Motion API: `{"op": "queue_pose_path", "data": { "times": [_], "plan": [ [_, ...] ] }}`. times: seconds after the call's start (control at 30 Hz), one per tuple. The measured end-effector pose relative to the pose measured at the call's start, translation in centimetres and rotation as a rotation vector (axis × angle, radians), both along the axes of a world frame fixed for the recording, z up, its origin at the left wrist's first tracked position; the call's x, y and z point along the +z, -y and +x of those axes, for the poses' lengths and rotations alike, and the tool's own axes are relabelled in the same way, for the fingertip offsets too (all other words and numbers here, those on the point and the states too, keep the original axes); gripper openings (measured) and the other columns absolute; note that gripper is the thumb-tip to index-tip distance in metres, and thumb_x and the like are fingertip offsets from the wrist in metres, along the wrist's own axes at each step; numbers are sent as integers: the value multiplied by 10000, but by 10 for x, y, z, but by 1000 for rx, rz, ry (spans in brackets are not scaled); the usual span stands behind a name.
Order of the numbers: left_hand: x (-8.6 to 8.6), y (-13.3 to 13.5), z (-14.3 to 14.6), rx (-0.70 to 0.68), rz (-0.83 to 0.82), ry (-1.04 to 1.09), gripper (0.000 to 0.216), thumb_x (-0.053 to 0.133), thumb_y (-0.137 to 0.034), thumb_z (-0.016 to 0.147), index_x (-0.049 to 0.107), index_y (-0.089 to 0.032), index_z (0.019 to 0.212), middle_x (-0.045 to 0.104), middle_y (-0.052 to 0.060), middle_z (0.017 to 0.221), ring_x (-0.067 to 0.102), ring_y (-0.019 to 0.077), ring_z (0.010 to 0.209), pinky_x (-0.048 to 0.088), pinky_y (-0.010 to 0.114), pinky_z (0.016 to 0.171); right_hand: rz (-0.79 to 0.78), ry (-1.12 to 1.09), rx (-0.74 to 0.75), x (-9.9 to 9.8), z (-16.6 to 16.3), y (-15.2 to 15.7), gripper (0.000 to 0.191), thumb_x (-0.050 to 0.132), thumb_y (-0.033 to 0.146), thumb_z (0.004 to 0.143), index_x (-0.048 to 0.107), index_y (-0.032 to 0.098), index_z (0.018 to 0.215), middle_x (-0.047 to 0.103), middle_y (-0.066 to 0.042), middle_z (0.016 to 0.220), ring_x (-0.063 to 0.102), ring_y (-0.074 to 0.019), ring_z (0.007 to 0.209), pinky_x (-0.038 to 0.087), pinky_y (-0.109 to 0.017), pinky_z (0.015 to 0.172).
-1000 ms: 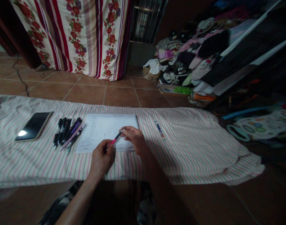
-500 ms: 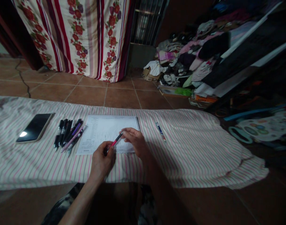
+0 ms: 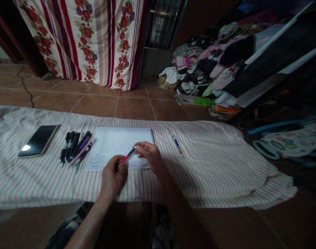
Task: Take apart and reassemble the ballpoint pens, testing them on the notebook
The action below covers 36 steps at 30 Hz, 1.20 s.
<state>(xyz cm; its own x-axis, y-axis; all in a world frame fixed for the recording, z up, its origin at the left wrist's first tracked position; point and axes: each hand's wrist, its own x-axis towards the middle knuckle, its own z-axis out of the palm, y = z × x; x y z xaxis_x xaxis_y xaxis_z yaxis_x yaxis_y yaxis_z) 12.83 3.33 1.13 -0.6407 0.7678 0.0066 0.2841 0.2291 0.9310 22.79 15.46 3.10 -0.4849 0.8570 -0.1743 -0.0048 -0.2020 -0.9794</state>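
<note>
At 9 o'clock from the hands, at the far left of the striped cloth [image 3: 212,169], lies a smartphone [image 3: 38,140], screen up with a glare spot on its glass. Just right of it, also near 9 o'clock, a bunch of pens [image 3: 74,148] lies side by side, their tips pointing toward the body and the nearest touching the edge of a spiral notebook [image 3: 116,145]. The notebook lies open at 12 o'clock, its printed page partly under the hands. A pink pen [image 3: 127,157] lies between the two hands, slanting up and to the right above the page's lower edge. The left hand [image 3: 113,176] is closed around the pen's near end, its fingers curled. The right hand [image 3: 147,157] is half open, palm down, its fingertips at the pen's far end; whether they grip it I cannot tell. Both forearms rise from the bottom of the view and angle inward. A lone blue-and-white pen [image 3: 177,146] lies on the cloth near 2 o'clock, well clear of the right hand.
</note>
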Motion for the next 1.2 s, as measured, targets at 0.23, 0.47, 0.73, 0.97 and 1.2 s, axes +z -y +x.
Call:
{"op": "queue_pose_path", "data": {
  "times": [0.23, 0.47, 0.73, 0.97, 1.2],
  "plan": [
    [5, 2, 2, 29, -7, -66, 193, 536, -334, 769, 615, -201, 886, 658, 26, 803, 594, 178, 699, 446, 290, 681, 41, 44, 9, -5, -2, 1, 241, 687, 400, 647, 606, 179, 697, 666, -13, 564, 658, -154, 572, 461, -215, 473],
    [8, 0, 2, 34, 13, 40, 203, 547, -360, 743, 617, -194, 835, 635, 5, 712, 575, 163, 644, 436, 270, 625, 53, 31, -10, -6, -6, 6, 301, 678, 470, 676, 570, 189, 692, 665, -16, 588, 634, -140, 523, 505, -251, 513],
    [7, -3, 1, -14, 96, 437, 263, 633, -374, 655, 592, -160, 803, 563, -32, 579, 526, 117, 555, 411, 235, 553, -80, -69, 37, 12, 3, 5, 333, 683, 466, 679, 662, 167, 824, 654, -32, 782, 625, -104, 601, 471, -201, 487],
    [-1, -2, 3, -50, 105, 553, 272, 652, -384, 690, 588, -164, 838, 571, -39, 584, 497, 85, 504, 373, 200, 492, -34, -80, 69, 8, 6, 4, 272, 680, 377, 669, 699, 200, 874, 683, -38, 888, 608, -105, 667, 463, -211, 542],
    [3, -1, 3, -44, 89, 468, 232, 647, -348, 698, 602, -152, 814, 582, -29, 573, 500, 88, 513, 382, 199, 502, 6, -17, 51, 7, 4, 1, 219, 682, 356, 645, 681, 170, 759, 662, -18, 719, 593, -111, 653, 454, -218, 558]
  ]
}}
